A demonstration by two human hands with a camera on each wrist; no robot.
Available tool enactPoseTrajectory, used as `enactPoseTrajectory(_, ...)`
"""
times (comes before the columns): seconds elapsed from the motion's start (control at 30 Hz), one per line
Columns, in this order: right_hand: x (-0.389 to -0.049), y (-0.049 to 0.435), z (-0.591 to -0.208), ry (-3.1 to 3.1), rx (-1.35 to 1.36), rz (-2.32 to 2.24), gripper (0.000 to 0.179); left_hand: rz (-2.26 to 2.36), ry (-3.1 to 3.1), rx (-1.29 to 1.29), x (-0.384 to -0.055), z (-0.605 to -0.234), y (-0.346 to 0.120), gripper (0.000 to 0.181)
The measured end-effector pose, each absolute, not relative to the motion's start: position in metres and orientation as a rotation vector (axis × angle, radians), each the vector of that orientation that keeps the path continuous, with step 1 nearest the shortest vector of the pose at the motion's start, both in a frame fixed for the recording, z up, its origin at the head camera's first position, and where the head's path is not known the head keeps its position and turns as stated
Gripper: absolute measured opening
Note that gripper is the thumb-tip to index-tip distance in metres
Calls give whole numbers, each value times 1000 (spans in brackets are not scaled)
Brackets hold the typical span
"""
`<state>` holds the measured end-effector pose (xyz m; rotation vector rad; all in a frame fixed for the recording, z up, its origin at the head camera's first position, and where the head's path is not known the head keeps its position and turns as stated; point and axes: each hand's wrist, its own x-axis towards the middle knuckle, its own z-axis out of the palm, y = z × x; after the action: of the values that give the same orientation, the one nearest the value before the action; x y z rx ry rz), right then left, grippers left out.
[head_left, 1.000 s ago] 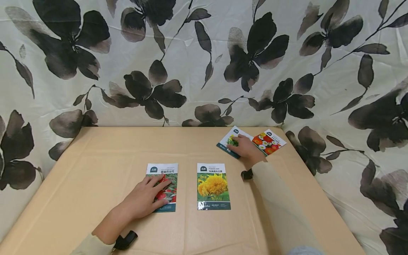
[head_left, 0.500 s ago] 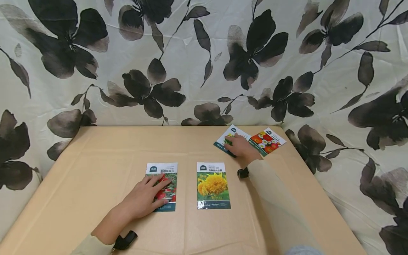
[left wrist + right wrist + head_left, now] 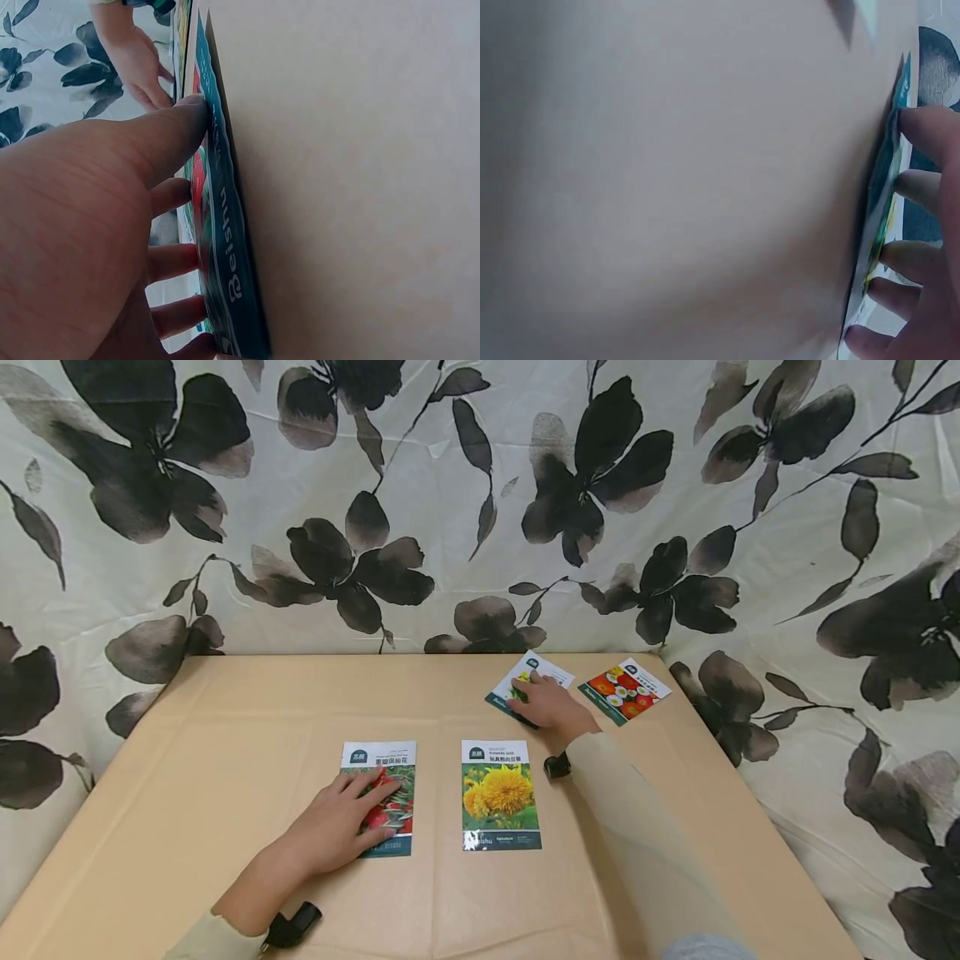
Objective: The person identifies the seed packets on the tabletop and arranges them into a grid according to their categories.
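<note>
My left hand (image 3: 330,827) lies with fingers spread on a seed packet with red flowers (image 3: 403,810), left of the table's middle. In the left wrist view its thumb and fingertips press along that packet's face, beside the dark band. Farther back, my right hand (image 3: 553,710) rests its fingertips on a tilted seed packet with a white top (image 3: 551,669), hiding most of its picture. The right wrist view shows those fingertips (image 3: 913,187) spread along the packet, which lies close over the table. Between the hands, nearer the front, a yellow-flower seed packet (image 3: 502,793) lies upright.
A seed packet with red, orange and white flowers (image 3: 625,691) lies tilted at the table's back right corner. The tan table (image 3: 225,735) ends at the back against a white cloth with dark flowers (image 3: 450,510). Each wrist wears a black camera.
My right hand has slid the white-topped packet leftward, away from the red-and-orange packet, so a gap now parts the two. My left hand stays on its packet.
</note>
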<state>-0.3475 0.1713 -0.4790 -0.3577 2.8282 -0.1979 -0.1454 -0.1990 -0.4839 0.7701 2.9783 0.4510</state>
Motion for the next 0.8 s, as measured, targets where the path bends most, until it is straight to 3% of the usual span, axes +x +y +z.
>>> enactPoseTrajectory(0.8,-333,130,-470,2788,-434,-242,64,453,2976,786,-142,-486,-204,65)
